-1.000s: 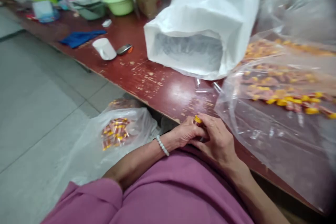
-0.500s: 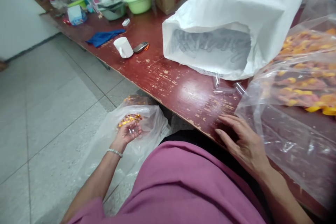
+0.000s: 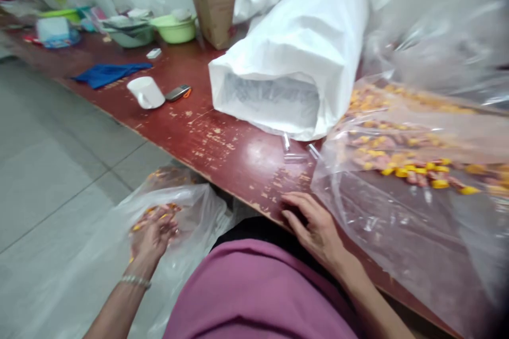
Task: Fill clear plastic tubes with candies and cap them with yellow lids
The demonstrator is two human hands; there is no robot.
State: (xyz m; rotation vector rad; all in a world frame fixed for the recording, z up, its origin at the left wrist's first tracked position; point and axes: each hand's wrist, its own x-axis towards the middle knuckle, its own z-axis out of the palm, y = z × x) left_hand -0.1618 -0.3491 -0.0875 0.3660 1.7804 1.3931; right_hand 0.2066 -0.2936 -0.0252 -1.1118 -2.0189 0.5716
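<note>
My left hand (image 3: 153, 238), blurred, is down in the mouth of a clear plastic bag (image 3: 199, 212) beside the table, over small pink pieces with yellow caps (image 3: 145, 217). Whether its fingers hold anything is hidden by the blur. My right hand (image 3: 314, 225) rests at the front edge of the red table (image 3: 234, 169), fingers slightly bent and apart, holding nothing. Just beyond it lie a few clear tubes (image 3: 295, 158). Behind them a white sack (image 3: 294, 53) lies on its side, its mouth showing many clear tubes (image 3: 274, 92).
Clear plastic bags with yellow-capped pieces (image 3: 421, 169) cover the table's right side. To the left are a white mug (image 3: 146, 92), a dark device (image 3: 177, 92), a blue cloth (image 3: 105, 74), a green basin (image 3: 175, 29) and a cardboard box (image 3: 214, 0).
The view has turned to the right. My left hand has turned over, palm now downward, and its clear tubes no longer show. My right hand stays at the table edge.
</note>
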